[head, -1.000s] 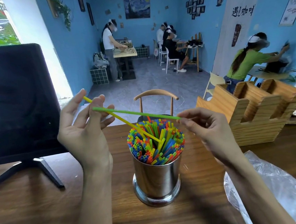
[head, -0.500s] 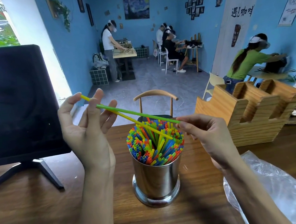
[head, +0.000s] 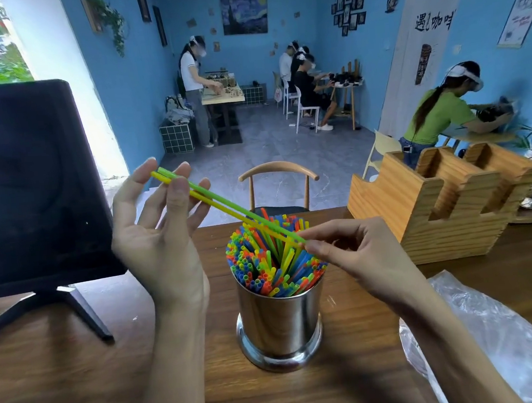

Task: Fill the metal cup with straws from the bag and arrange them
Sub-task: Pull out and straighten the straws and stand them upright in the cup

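1. Left hand [head: 161,244]: bare, no glove, ring or watch; nails short and unpainted, cut close to the fingertips.
2. Left forearm [head: 174,372]: bare along its whole visible length, from wrist to the lower frame edge; no sleeve or cuff shows.
3. Right hand [head: 357,254]: bare, no glove, ring or bracelet; the one nail in view is short and unpainted.
4. Right forearm [head: 460,345]: bare from wrist to the lower frame edge; no sleeve, strap or band shows.
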Motion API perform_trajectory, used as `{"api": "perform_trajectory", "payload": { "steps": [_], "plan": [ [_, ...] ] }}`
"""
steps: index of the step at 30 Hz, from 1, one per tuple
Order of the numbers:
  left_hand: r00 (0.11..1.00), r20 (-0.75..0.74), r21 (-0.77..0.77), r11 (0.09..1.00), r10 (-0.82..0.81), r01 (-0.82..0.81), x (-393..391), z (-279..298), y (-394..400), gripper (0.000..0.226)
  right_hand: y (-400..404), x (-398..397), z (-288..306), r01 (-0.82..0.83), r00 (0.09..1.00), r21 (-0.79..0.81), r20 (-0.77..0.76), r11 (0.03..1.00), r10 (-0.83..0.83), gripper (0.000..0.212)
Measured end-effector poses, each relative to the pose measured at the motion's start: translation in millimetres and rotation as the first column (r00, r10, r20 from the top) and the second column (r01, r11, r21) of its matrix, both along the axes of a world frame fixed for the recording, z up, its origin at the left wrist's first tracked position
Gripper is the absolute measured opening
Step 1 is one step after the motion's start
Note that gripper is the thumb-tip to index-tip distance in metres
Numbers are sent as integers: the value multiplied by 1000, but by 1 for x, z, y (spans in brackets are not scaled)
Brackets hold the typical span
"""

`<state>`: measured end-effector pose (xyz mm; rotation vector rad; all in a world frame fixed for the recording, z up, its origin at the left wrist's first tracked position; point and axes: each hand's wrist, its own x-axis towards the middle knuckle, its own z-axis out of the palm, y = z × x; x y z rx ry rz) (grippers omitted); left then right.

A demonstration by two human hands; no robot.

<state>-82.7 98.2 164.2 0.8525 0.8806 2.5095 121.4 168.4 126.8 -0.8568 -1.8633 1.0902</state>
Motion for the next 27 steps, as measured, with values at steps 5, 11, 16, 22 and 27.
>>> {"api": "perform_trajectory", "payload": {
  "steps": [5, 11, 16, 22, 27],
  "plan": [
    [991, -28, -28, 991, 129, -130, 9, 5, -3, 27, -3, -9, -5, 26, 990, 164, 132, 986, -48, 18],
    [959, -269, 4, 996, 85, -88, 19, 3, -3, 29, 0, -12, -1, 7, 966, 233, 249, 972, -67, 14],
    [783, -611, -255, 966, -119, -52, 19, -12, 6, 29, 5, -9, 7, -11, 963, 253, 263, 967, -58, 12],
    [380, -810, -563, 774, -447, -291, -3, -30, 19, 7, 5, -7, 3, 22, 972, 267, 218, 963, -83, 7],
    [362, -812, -567, 767, -458, -301, -10, -29, 16, 19, 5, -7, -1, 44, 975, 251, 199, 967, -96, 7]
  ]
}}
